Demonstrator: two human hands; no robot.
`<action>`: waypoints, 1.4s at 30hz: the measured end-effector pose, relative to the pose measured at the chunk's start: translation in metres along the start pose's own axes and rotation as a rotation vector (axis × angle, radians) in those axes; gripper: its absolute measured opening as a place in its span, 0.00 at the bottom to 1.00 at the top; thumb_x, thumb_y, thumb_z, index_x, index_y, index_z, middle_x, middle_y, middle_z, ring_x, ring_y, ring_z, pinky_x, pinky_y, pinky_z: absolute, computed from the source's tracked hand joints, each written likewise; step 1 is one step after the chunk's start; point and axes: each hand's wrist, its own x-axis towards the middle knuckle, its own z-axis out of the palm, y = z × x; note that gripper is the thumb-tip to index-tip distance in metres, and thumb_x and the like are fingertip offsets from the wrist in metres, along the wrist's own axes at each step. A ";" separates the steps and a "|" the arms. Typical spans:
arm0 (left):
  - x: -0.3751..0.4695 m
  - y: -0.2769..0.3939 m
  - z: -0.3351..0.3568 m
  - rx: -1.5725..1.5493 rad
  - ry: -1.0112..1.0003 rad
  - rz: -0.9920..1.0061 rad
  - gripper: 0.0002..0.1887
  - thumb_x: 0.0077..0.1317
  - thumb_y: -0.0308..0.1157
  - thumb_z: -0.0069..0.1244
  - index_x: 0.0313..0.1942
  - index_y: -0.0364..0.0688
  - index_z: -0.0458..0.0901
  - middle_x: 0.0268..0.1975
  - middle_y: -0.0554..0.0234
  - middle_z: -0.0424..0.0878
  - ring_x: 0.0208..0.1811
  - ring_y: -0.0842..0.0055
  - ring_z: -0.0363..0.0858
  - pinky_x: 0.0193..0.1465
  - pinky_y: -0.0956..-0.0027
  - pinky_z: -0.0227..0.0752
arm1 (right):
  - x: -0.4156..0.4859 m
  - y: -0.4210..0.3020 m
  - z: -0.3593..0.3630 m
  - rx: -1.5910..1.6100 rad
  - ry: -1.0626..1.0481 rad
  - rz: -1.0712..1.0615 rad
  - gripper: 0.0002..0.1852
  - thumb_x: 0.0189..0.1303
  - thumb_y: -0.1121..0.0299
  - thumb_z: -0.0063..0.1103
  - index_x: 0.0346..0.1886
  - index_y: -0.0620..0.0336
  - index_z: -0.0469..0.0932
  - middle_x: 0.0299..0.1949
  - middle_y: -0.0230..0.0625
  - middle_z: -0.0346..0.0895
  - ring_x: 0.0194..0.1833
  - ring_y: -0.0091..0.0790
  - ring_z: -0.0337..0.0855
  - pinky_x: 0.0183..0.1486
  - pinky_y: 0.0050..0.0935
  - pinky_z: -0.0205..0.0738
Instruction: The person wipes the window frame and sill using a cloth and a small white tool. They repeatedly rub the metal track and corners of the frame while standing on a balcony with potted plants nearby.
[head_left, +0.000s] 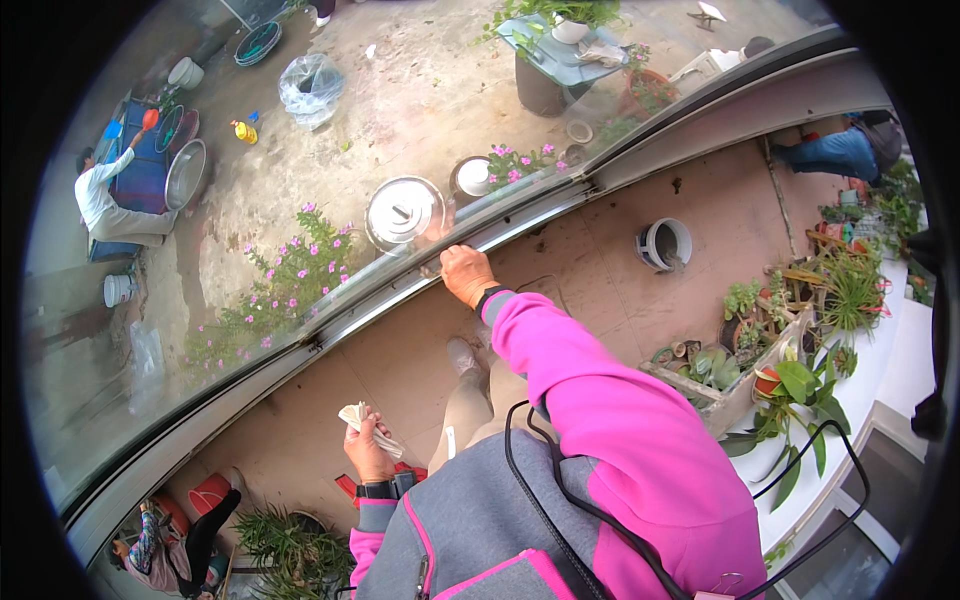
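Observation:
My left hand (369, 444) grips a folded cream-coloured bundle (384, 435), perhaps cloth or paper, low in front of my body. Reaching forward, my right hand (466, 271) is curled against the metal frame (517, 229) of a long window. Its fingertips are hidden, and whether they hold something cannot be made out. Just past the hand is the window glass (315, 304), with a faint reflection near the knuckles. Through the glass show a round metal lid (405, 213) and a pink-flowered plant (289, 277).
A white bucket (664, 244) stands on the tiled floor to the right. Potted plants (750, 330) line the right side; another leafy plant (292, 551) is at lower left. People are at lower left (161, 544), upper right (836, 150) and beyond the glass (112, 191). A black cable (862, 469) loops beside me.

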 end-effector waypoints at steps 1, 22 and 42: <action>0.001 -0.001 -0.005 -0.038 -0.011 -0.002 0.12 0.64 0.24 0.54 0.48 0.34 0.79 0.36 0.61 0.82 0.26 0.80 0.76 0.29 0.75 0.71 | 0.000 0.015 -0.012 0.003 0.011 -0.003 0.05 0.54 0.67 0.62 0.29 0.53 0.76 0.33 0.38 0.79 0.36 0.43 0.83 0.37 0.42 0.80; 0.008 -0.011 -0.034 0.170 -0.054 -0.046 0.12 0.67 0.26 0.53 0.50 0.37 0.81 0.36 0.64 0.83 0.27 0.82 0.77 0.30 0.75 0.73 | 0.021 0.202 -0.109 -0.324 0.021 0.507 0.07 0.60 0.74 0.53 0.39 0.59 0.81 0.39 0.47 0.83 0.46 0.53 0.81 0.55 0.46 0.72; -0.007 -0.012 -0.066 -0.025 0.069 0.002 0.09 0.67 0.25 0.53 0.47 0.36 0.83 0.36 0.64 0.83 0.27 0.83 0.76 0.29 0.76 0.71 | -0.019 -0.129 0.037 0.079 -0.179 -0.025 0.07 0.62 0.66 0.58 0.41 0.54 0.81 0.45 0.37 0.79 0.51 0.45 0.76 0.55 0.45 0.71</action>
